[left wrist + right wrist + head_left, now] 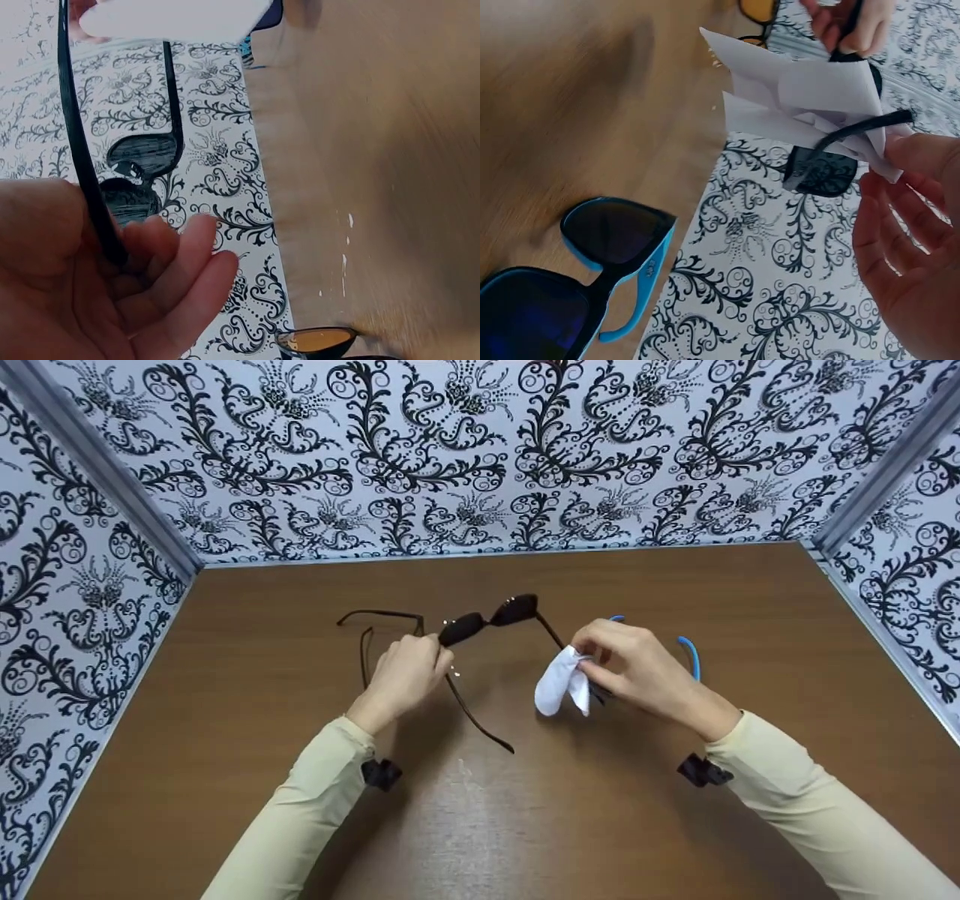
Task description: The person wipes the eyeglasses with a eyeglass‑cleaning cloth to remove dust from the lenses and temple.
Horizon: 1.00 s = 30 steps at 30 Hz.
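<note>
We see a person's left hand (409,669) pinching a pair of dark sunglasses (516,610) near one hinge, the fingers hiding that corner of the frame. The sunglasses are held up between the two hands, lenses on the far side, with one temple arm slanting down toward us from beneath the left hand. The right hand (645,671) pinches a folded white cloth (556,682) between thumb and fingers, beside the other temple arm. The cloth covers part of that arm; its tip shows past the cloth in the right wrist view, but we cannot tell whether the fingers also grip it. Behind the right hand is a blue-armed pair of sunglasses (615,229); from the head only bits of blue show, and the right wrist view cuts off one lens. Just beyond the left hand lies a pair of orange-lensed glasses (315,340), their front blocked by that hand from above and cropped in both wrist views. Under both hands is a brown table (450,825).
</note>
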Motion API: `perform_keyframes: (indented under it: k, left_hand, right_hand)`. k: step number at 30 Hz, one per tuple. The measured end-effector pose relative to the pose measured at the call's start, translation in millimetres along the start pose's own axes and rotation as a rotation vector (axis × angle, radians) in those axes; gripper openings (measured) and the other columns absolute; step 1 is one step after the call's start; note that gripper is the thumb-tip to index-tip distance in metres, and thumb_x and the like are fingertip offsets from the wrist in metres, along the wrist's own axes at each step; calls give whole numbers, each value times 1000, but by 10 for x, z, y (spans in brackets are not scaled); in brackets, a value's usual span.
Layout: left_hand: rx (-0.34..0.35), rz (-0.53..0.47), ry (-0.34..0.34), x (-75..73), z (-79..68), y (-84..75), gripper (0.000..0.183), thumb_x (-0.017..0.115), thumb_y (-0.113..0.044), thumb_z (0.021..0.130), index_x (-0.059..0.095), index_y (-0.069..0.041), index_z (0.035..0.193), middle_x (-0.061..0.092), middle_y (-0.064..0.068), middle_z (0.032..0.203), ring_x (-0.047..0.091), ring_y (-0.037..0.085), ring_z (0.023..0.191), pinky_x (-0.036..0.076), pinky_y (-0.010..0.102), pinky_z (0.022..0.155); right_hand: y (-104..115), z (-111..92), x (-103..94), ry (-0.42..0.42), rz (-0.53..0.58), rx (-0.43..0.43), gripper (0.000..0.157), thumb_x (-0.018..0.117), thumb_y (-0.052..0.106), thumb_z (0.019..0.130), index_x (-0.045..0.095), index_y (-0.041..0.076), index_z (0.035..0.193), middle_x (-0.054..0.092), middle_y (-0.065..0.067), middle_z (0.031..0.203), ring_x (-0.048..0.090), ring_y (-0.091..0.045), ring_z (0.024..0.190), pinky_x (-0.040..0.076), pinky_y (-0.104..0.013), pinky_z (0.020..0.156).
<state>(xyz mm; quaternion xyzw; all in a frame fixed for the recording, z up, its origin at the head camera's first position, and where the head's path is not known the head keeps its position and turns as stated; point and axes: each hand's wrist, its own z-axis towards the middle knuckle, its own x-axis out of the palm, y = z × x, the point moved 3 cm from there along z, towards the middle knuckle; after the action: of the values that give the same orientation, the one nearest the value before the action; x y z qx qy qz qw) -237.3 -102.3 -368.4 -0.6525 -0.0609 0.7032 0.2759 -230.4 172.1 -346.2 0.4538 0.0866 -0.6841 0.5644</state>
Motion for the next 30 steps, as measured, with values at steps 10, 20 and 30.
perform_keyframes:
  k: [10, 20, 30]
  left_hand:
    - [112, -23, 97, 3, -42, -117, 37, 47, -9, 95, 34, -14, 60, 27, -5, 54, 25, 10, 48, 26, 28, 45]
    - [191, -30, 126, 10, -68, -150, 40, 49, -9, 95, 34, -14, 58, 27, -6, 52, 24, 8, 46, 24, 25, 44]
    - [143, 44, 128, 14, -44, -80, 38, 50, -12, 94, 35, -14, 59, 28, -5, 54, 27, 11, 48, 31, 31, 46]
  right_hand:
    - [-35, 120, 110, 0, -353, -211, 16, 68, -2, 82, 62, 1, 96, 62, -9, 95, 62, -24, 88, 53, -38, 69]
    - [-59, 80, 116, 34, -363, -235, 15, 68, -2, 80, 62, 3, 93, 62, -9, 92, 61, -25, 85, 50, -39, 67]
    - [37, 20, 59, 189, -266, -230, 22, 67, -6, 71, 57, 6, 88, 56, -2, 82, 52, -16, 69, 40, -33, 60]
